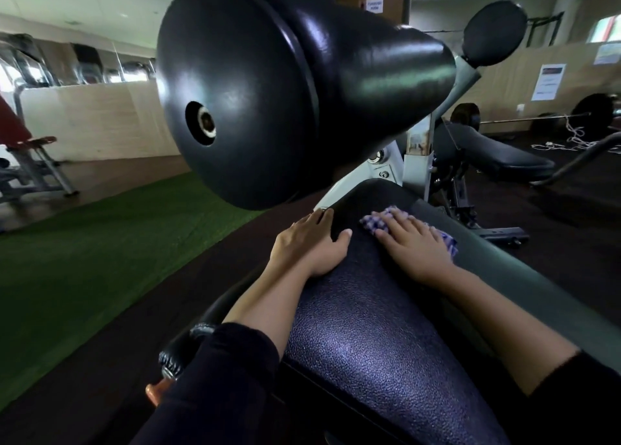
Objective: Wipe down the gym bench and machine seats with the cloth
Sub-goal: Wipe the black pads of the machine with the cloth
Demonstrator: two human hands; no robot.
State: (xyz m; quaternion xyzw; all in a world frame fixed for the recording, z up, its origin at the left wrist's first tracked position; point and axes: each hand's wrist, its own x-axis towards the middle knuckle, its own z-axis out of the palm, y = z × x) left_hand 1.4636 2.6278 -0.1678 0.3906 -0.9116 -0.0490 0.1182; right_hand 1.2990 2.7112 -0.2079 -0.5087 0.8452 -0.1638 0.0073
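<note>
A black textured padded seat [369, 337] of a gym machine runs from the bottom of the view up to the middle. My right hand [415, 243] lies flat on a blue-and-white checked cloth [374, 221], pressing it onto the far end of the pad. The cloth shows beyond my fingertips and at the right of my hand. My left hand [311, 241] rests on the pad's left edge, fingers straight over the side and thumb on top.
A large black roller pad [268, 85] hangs close above the seat, with a second one [494, 33] behind. A black bench [497, 152] and a barbell [591, 115] stand at the right. Green turf [84, 243] covers the floor at left. A black handle [188, 344] sits below my left forearm.
</note>
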